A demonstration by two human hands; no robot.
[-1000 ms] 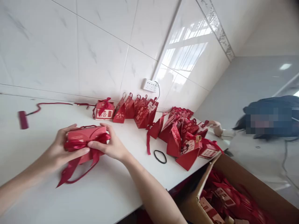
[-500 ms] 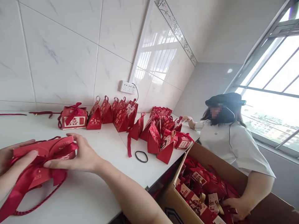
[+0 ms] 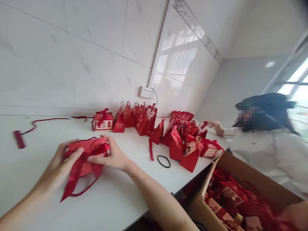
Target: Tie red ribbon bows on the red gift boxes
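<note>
A red gift box [image 3: 86,169] with a ribbon bow and a twisted cord handle is held between my two hands, low over the white table. My left hand [image 3: 65,157] grips its left side, thumb on top against the ribbon. My right hand [image 3: 111,156] clasps the right side, its thumb pressed near the bow's knot. One ribbon tail [image 3: 72,181] hangs down toward me, beside the looped cord [image 3: 88,189]. Fingers at the far side of the box are partly hidden.
Several triangular red boxes [image 3: 146,123] stand along the wall, with a bowed box [image 3: 104,121] at their left. A black ring [image 3: 164,161] and a dark red tassel cord [image 3: 19,139] lie on the table [image 3: 134,189]. A co-worker [image 3: 258,154] reaches into a cardboard carton [image 3: 252,173] of red boxes.
The view has swung left, so everything appears further right and the tassel cord now shows. Both hands keep their hold on the gift box. The co-worker's hand stays at the carton.
</note>
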